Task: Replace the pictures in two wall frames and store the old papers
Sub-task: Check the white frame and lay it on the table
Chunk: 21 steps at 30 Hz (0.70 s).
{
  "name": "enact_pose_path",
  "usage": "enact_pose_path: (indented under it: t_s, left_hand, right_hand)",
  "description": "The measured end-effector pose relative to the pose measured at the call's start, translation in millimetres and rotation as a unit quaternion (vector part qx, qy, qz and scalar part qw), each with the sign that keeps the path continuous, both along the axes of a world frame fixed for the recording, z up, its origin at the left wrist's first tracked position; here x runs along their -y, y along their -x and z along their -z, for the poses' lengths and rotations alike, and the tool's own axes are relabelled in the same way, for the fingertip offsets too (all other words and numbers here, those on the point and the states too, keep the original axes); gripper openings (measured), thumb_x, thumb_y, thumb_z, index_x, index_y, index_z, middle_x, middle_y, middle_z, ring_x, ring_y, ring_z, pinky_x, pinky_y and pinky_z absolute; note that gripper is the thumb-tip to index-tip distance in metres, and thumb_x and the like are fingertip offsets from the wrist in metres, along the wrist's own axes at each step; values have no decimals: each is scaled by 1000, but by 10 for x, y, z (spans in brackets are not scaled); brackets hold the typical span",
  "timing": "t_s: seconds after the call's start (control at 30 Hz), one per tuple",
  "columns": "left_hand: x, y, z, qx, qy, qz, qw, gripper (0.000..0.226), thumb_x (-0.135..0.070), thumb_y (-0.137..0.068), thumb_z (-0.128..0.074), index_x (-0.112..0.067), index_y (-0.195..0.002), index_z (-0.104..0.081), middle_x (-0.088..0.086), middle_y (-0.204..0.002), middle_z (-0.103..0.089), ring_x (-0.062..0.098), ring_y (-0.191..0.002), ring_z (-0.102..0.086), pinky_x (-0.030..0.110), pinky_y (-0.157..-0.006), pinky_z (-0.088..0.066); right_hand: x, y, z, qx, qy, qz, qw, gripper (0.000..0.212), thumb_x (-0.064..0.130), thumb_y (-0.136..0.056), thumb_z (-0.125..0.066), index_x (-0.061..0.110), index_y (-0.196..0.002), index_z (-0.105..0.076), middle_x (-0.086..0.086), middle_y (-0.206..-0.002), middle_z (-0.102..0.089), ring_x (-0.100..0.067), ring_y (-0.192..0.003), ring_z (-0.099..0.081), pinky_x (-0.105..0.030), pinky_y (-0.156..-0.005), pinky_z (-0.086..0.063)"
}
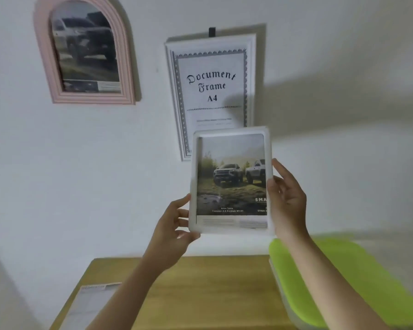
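I'm holding the white frame with its truck picture up before the wall, my left hand gripping its lower left edge, my right hand clasping its right edge, above the wooden table.

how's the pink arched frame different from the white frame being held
The pink arched frame hangs on the wall; the white frame is held up in front of the wall, the left hand and right hand gripping its sides. The pink arched frame has a rounded top, the white frame is rectangular with rounded corners. Both show an off-road vehicle picture.
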<state>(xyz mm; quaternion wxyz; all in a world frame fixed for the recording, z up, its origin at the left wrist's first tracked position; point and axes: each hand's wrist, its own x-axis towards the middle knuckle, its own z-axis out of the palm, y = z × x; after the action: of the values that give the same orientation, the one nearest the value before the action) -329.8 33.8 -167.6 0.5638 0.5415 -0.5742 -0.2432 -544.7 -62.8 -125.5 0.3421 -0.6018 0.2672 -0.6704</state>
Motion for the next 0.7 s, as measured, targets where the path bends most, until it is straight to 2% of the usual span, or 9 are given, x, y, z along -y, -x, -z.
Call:
enact_pose_path:
  t_s: [0.1, 0.17, 0.23, 0.3, 0.4, 0.53, 0.63, 0.7]
  left_hand:
    - [-295, -155, 430, 2, -64, 2, 998, 74, -7, -74, -74, -53, -122, -42, -1, -100, -60, 16, -88, -63, 30, -75, -54]
    - [-430, -219, 648, 19, -111, -5, 994, 72, -11, -76, -74, -51, -124, -39, -8, -112, -55, 10, -99, -58, 23, -77, -49]
    - [-526, -252, 793, 36, -137, -30, 990, 71, -16, -77, -74, -39, -132, -37, -9, -125, -47, 7, -111, -51, 20, -81, -41]
    - [-591, -247, 837, 30, -129, -42, 990, 64, -19, -79, -71, -29, -134, -40, -9, -128, -46, 6, -114, -49, 18, -84, -38]
    - [-656, -171, 733, 15, -97, -23, 995, 50, -19, -83, -67, -32, -126, -45, -11, -122, -54, -2, -107, -53, 12, -81, -40]
    - [-703, -72, 552, -17, -86, 26, 996, 42, -20, -87, -63, -36, -123, -48, -16, -114, -57, -4, -98, -60, 14, -75, -50]
    - [-703, -37, 513, -7, -98, 14, 995, 38, -21, -88, -60, -33, -124, -54, -11, -114, -59, -3, -91, -61, 11, -66, -49]
    - [-707, -30, 522, -9, -98, -4, 995, 35, -20, -88, -60, -32, -120, -58, -8, -112, -60, -6, -81, -62, 10, -64, -49]
  right_hand:
    - [-347, -210, 411, -14, -20, 11, 1000, 38, 3, -93, -53, 25, -125, -54, 1, -84, -64, 1, -75, -60, -23, -87, -50]
    - [-539, -335, 650, -23, -27, 24, 999, 37, 2, -93, -53, 20, -125, -54, -6, -87, -63, 1, -73, -58, -15, -74, -50]
    - [-710, -460, 877, -44, -42, 31, 998, 34, 4, -93, -54, 17, -124, -54, -5, -93, -65, 0, -73, -60, -14, -63, -49]
    - [-873, -581, 1088, -69, -65, 37, 995, 33, 8, -92, -56, 15, -125, -55, 3, -98, -67, -2, -73, -62, -17, -59, -48]
    - [-1118, -734, 1331, -103, -76, 58, 990, 32, 8, -91, -58, 10, -123, -58, 15, -99, -68, 1, -79, -65, -15, -66, -49]
    - [-1402, -890, 1554, -145, -57, 78, 985, 26, 13, -90, -60, 11, -116, -62, 18, -99, -67, 2, -84, -65, -20, -68, -53]
    - [-1549, -963, 1677, -157, -61, 74, 983, 27, 19, -89, -58, 14, -116, -61, 21, -99, -66, -1, -83, -66, -27, -68, -55]
    - [-1625, -982, 1716, -158, -70, 64, 983, 27, 17, -90, -59, 17, -117, -60, 26, -100, -65, -2, -83, -66, -26, -67, -55]
